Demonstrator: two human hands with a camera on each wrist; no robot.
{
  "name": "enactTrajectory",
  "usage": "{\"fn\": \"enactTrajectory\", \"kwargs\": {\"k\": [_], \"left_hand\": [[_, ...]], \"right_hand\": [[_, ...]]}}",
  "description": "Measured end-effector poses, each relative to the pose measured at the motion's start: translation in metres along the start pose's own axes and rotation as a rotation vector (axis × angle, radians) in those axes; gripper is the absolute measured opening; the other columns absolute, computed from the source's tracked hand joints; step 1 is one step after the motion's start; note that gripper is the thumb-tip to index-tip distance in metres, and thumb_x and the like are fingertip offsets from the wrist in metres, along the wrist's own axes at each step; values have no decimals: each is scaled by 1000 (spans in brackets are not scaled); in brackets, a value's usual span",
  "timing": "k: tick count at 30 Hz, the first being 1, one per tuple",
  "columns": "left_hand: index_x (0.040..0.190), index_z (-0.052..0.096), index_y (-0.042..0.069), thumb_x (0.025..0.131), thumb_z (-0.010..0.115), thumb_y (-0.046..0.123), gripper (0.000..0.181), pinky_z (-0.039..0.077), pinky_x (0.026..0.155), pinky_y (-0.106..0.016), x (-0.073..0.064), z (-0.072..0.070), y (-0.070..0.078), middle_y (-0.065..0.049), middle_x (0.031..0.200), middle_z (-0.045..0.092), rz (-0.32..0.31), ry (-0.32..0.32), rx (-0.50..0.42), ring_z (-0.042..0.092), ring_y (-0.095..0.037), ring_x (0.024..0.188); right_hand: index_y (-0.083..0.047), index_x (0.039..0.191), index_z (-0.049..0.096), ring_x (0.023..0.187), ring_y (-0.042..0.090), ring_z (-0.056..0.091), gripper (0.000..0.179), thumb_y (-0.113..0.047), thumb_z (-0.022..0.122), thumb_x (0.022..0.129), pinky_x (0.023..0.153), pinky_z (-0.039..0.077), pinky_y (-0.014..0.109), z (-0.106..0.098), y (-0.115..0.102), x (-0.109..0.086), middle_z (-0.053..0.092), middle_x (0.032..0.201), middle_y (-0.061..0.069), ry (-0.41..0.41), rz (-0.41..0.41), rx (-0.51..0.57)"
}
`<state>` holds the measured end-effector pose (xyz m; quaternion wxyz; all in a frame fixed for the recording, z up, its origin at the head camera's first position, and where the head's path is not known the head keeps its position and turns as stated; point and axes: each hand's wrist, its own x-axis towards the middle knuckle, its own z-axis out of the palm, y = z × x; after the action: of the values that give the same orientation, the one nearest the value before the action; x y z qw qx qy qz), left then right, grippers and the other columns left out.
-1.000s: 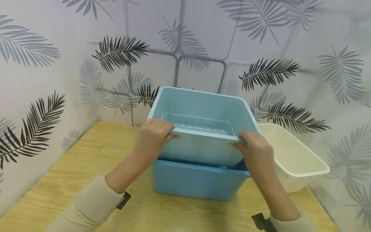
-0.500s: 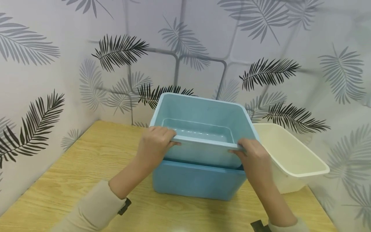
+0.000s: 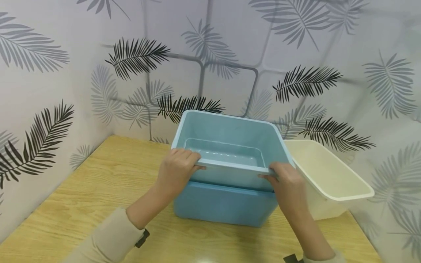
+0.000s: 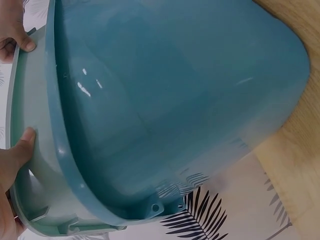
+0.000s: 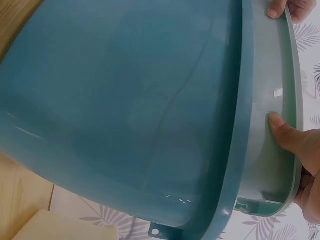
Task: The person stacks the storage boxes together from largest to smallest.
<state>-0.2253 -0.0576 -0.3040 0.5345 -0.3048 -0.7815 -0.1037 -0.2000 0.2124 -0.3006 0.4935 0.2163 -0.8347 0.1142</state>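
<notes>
A light blue plastic bin (image 3: 227,128) sits partly nested inside a darker blue bin (image 3: 225,204) on the wooden table. My left hand (image 3: 179,168) grips the front rim of the light bin near its left corner, thumb below the rim. Near the right corner my right hand (image 3: 287,179) grips the same rim. In the left wrist view the dark bin (image 4: 175,100) fills most of the frame, with the light bin's wall (image 4: 37,100) standing out past its rim. The right wrist view shows my right thumb (image 5: 285,132) against the light bin's outer wall (image 5: 262,75).
A cream bin (image 3: 329,171) stands to the right, close beside the blue bins and partly behind my right hand. The wooden table (image 3: 82,190) extends to the left and front. A leaf-patterned wall (image 3: 230,47) rises behind and at both sides.
The light blue bin has moved down, deeper into the darker blue bin, with both hands on its rim. The darker bin and the cream bin have stayed in place.
</notes>
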Motion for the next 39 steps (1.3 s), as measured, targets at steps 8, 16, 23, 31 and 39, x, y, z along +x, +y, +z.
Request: {"fn": "enactTrajectory", "kwargs": {"k": [8,16,23,31,39], "left_hand": [[76,63,8,62,75,33,31,47,58,-25,-8,4,3,0,69,68,-7,-15,-6,63,-14,63],[75,63,7,61,74,33,32,45,57,-25,-14,6,5,-1,69,68,-7,-18,-8,63,-14,62],[76,63,7,62,75,32,31,45,57,-24,-21,9,8,-1,69,68,-27,-63,-18,63,-13,63],[77,64,7,65,74,32,29,46,58,-25,-29,12,9,-1,70,69,-44,-90,-30,64,-13,63],[76,62,9,65,74,31,28,46,58,-25,-33,13,9,0,69,68,-44,-70,-32,63,-13,62]], "right_hand": [[0,76,59,66,27,61,33,-10,81,53,57,51,35,5,2,-9,64,71,13,-2,11,15],[0,77,60,68,28,62,34,-9,81,52,59,51,37,9,1,-18,64,72,13,-17,35,17],[0,78,61,68,27,63,32,-8,82,54,59,53,36,12,2,-25,65,73,13,-32,33,24],[-1,76,61,68,27,64,33,-8,83,53,59,54,36,14,2,-29,64,72,12,-68,36,16],[-3,77,61,68,21,61,35,-8,85,52,58,52,33,10,9,-28,63,72,8,-145,-8,62]]}}
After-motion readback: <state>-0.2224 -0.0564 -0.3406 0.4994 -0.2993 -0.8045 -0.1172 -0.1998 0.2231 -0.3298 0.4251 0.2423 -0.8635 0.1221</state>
